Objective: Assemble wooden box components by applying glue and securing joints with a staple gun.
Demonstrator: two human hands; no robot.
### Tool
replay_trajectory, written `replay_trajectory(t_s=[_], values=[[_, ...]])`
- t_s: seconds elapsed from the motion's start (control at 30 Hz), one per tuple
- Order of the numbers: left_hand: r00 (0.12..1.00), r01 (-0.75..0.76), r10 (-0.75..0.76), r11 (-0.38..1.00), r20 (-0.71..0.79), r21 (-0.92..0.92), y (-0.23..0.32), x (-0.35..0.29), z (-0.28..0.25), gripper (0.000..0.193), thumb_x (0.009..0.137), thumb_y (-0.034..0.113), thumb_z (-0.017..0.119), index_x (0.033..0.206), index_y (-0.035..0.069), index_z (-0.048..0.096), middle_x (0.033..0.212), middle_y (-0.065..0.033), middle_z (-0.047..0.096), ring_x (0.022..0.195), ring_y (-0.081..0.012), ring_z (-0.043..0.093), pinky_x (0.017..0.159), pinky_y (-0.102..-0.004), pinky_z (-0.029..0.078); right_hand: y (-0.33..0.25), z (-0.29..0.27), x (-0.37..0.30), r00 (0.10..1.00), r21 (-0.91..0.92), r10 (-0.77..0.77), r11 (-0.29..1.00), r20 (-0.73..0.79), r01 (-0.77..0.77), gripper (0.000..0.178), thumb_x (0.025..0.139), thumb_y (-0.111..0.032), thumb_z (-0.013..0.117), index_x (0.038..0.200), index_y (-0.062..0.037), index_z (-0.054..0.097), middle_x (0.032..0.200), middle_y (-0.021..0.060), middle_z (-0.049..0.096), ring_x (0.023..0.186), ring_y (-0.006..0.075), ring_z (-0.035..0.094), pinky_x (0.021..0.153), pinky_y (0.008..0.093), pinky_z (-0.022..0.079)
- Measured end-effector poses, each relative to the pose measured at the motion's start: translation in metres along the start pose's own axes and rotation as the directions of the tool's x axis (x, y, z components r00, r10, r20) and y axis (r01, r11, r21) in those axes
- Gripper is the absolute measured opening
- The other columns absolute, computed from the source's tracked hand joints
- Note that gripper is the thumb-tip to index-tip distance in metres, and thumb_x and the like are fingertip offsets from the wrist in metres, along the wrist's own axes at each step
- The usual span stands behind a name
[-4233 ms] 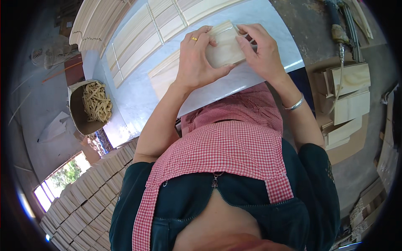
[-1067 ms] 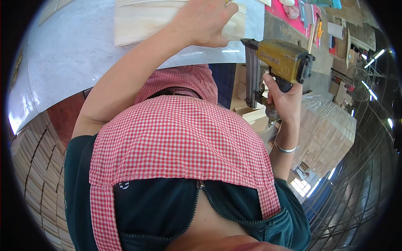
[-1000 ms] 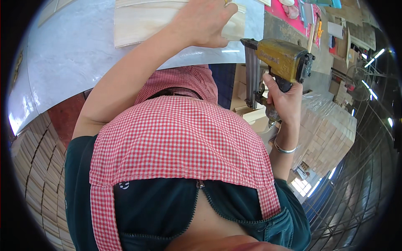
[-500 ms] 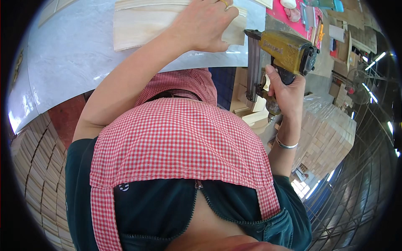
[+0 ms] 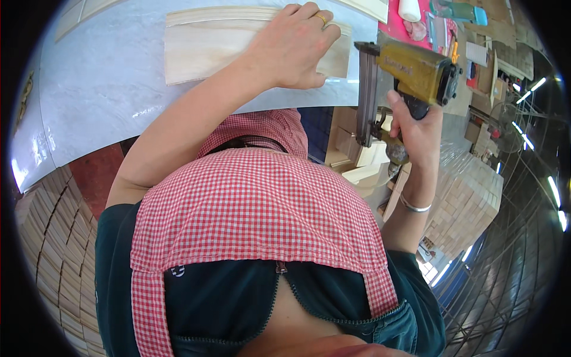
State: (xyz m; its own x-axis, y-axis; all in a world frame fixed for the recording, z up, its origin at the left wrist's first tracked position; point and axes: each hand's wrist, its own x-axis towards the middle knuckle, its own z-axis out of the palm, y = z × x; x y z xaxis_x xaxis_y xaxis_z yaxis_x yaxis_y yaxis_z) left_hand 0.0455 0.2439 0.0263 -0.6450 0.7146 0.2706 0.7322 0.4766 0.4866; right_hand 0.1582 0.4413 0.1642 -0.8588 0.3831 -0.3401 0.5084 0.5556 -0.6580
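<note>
A pale wooden board (image 5: 205,47) with a raised strip along its far edge lies on the table at the top of the view. My left hand (image 5: 297,50) grips the board's right part, its bent fingers toward the far edge and its thumb toward the near edge. Beyond the table's right end, my right hand (image 5: 418,128) is wrapped round the handle of a yellow and black nail gun (image 5: 413,70). The gun's long dark magazine points toward the table side, apart from the board.
The glossy pale grey table (image 5: 107,89) has a curved-looking near edge at my waist. More wooden pieces (image 5: 363,9) lie at its far side. A pink surface at the far right bears a white roll (image 5: 409,9) and a bottle (image 5: 458,12). Wood stacks (image 5: 467,199) stand right and left.
The nail gun and my right hand have shifted slightly right. The table and board sit a little lower in the view, with my left hand still on the board.
</note>
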Motion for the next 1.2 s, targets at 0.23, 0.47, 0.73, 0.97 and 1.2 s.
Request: replay_trajectory(t_s=[0.23, 0.47, 0.73, 0.97, 1.2], values=[[0.991, 0.078, -0.066, 0.992, -0.120, 0.096, 0.001, -0.005, 0.014, 0.057, 0.062, 0.034, 0.082, 0.108, 0.008, 0.060, 0.134, -0.0107, 0.059, 0.122, -0.0280, 0.052, 0.104, -0.0397, 0.041, -0.015, 0.003, 0.031, 1.000, -0.063, -0.022, 0.998, 0.015, 0.023, 0.019, 0.091, -0.016, 0.076, 0.087, -0.0005, 0.066, 0.056, -0.0003, 0.055, 0.042, 0.0082, 0.046, 0.042, 0.0214, 0.038], [0.984, 0.052, -0.032, 0.993, -0.178, 0.110, -0.002, -0.004, 0.015, 0.052, 0.063, 0.034, 0.082, 0.106, 0.009, 0.066, 0.120, -0.0097, 0.065, 0.106, -0.0260, 0.056, 0.095, -0.0367, 0.044, -0.015, 0.001, 0.038, 0.998, -0.090, -0.026, 0.995, 0.064, 0.032, 0.020, 0.092, -0.018, 0.076, 0.088, -0.0013, 0.065, 0.056, -0.0005, 0.054, 0.043, 0.0086, 0.046, 0.042, 0.0215, 0.038], [0.977, 0.047, -0.022, 0.992, -0.210, 0.114, -0.002, -0.005, 0.017, 0.051, 0.062, 0.035, 0.082, 0.103, 0.009, 0.065, 0.119, -0.0098, 0.065, 0.106, -0.0260, 0.056, 0.095, -0.0368, 0.044, -0.011, 0.004, 0.038, 0.998, -0.069, -0.038, 0.997, 0.053, 0.042, 0.023, 0.090, -0.019, 0.077, 0.085, 0.0008, 0.067, 0.055, 0.0005, 0.056, 0.041, 0.0081, 0.046, 0.040, 0.0219, 0.038], [0.993, 0.099, -0.096, 0.994, -0.069, 0.048, 0.002, -0.007, 0.006, 0.061, 0.062, 0.034, 0.083, 0.112, 0.009, 0.060, 0.137, -0.0117, 0.058, 0.124, -0.0286, 0.051, 0.108, -0.0411, 0.039, -0.012, 0.007, 0.032, 0.998, -0.069, -0.015, 0.997, 0.058, 0.019, 0.022, 0.091, -0.020, 0.076, 0.085, -0.0017, 0.065, 0.055, -0.0003, 0.054, 0.043, 0.0092, 0.047, 0.043, 0.0224, 0.039], [0.996, 0.052, -0.035, 0.974, -0.080, 0.220, -0.023, -0.059, -0.056, 0.062, 0.065, 0.035, 0.083, 0.111, 0.002, 0.058, 0.115, -0.0212, 0.059, 0.115, -0.0365, 0.053, 0.105, -0.0498, 0.039, -0.007, 0.002, 0.006, 0.995, -0.032, -0.043, 0.999, -0.089, 0.040, 0.023, 0.089, -0.018, 0.078, 0.079, -0.0004, 0.067, 0.054, 0.0007, 0.056, 0.041, 0.0092, 0.048, 0.041, 0.0221, 0.038]])
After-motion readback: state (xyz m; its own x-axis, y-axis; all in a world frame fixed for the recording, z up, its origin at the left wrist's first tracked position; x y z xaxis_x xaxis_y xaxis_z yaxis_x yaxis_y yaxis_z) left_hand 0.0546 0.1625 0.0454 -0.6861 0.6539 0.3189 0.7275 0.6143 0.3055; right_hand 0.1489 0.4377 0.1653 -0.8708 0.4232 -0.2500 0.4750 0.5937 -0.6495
